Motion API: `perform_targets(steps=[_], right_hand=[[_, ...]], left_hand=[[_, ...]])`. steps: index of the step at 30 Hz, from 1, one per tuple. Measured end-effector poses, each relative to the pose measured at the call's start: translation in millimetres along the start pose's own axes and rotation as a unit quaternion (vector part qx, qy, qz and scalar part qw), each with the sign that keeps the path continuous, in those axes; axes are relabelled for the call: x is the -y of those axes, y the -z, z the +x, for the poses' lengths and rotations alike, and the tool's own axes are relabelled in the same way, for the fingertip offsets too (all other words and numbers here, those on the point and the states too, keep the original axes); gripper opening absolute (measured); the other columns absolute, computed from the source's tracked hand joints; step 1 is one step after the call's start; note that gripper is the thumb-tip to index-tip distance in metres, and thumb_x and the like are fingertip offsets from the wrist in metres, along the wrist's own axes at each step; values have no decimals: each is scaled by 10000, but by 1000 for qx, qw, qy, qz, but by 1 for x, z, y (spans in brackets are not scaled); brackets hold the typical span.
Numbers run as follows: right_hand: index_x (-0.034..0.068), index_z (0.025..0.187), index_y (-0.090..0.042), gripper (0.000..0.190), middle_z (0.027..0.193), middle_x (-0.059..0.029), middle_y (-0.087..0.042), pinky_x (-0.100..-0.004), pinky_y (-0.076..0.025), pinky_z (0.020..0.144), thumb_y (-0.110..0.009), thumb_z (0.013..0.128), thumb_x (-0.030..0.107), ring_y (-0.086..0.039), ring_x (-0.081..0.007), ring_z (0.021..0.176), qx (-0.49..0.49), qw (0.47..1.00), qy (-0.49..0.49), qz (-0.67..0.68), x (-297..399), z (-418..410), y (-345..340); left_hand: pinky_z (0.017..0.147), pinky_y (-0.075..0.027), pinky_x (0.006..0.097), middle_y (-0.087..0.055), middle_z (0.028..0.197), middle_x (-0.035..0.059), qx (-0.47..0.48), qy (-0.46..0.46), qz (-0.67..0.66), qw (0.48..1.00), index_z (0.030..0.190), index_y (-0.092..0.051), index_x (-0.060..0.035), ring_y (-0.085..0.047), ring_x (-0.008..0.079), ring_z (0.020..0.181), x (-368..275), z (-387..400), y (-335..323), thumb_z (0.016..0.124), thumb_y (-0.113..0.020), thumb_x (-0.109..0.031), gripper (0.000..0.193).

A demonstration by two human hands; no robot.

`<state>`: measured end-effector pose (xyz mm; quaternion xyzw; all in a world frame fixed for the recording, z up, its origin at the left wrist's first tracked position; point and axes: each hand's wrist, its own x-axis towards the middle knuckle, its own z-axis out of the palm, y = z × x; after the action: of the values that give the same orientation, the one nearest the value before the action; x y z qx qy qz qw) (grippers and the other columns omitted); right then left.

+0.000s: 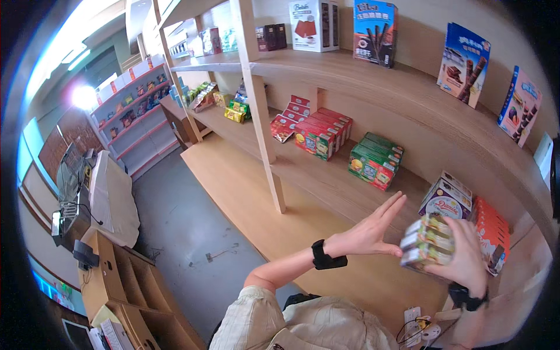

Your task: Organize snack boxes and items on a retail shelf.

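Note:
My right hand (468, 253) grips a stack of small snack boxes (426, 243), pale with green and yellow print and blurred, above the lower wooden shelf. My left hand (367, 229) is spread beside the stack, its thumb close to the near corner; whether it touches cannot be seen. Behind the stack stand white and purple Danisa cookie boxes (448, 199). An orange row of snack packs (492, 232) is right of them, partly hidden by my right hand. Green snack boxes (376, 159) and red snack boxes (323, 133) stand farther left on that shelf.
The upper shelf (306, 65) carries a LiLe box (375, 33) and blue wafer-stick boxes (464, 65). A wooden post (258, 109) divides the shelving. Below lies a wide wooden board (236, 183). A power strip (412, 326) with cables is near my body.

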<state>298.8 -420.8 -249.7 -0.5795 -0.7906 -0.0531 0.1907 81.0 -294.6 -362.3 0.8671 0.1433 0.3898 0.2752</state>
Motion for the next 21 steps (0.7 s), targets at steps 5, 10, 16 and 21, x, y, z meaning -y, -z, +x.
perform_targets(steps=[5, 10, 16, 21], right_hand=[[29, 1232, -467, 910, 1127, -158, -514, -446, -393, 918, -852, 464, 329, -476, -347, 1065, -24, 997, -70, 21, 1, 39, -75], [27, 1235, -474, 889, 1089, -149, -511, -451, -390, 916, -821, 506, 399, -470, -347, 1073, 3, 998, -67, 4, 0, 66, -108], [29, 1281, -447, 933, 1164, -157, -502, -446, -369, 955, -825, 501, 375, -457, -344, 1111, 28, 998, -55, -15, -1, 69, -102], [25, 1351, -368, 1023, 1295, -180, -441, -428, -335, 1021, -842, 485, 295, -411, -346, 1205, 79, 994, -59, -40, -15, 48, -86]], left_hand=[[1116, -196, 417, -65, 1494, 272, -32, 17, -27, 999, 1443, -29, 30, -147, 377, 1386, 32, -3, -6, 661, -714, -602, 1217], [1117, -196, 390, -133, 1483, 271, -86, 54, -123, 987, 1442, -26, 37, -174, 336, 1386, 71, -5, -24, 689, -774, -463, 1172], [1116, -197, 374, -169, 1474, 269, -74, 94, -201, 972, 1438, -41, 47, -201, 329, 1378, 73, -5, -28, 698, -776, -434, 1149], [1120, -188, 371, -148, 1479, 271, -70, 85, -184, 977, 1437, -10, 51, -183, 336, 1383, 75, -8, -26, 683, -788, -436, 1187]])
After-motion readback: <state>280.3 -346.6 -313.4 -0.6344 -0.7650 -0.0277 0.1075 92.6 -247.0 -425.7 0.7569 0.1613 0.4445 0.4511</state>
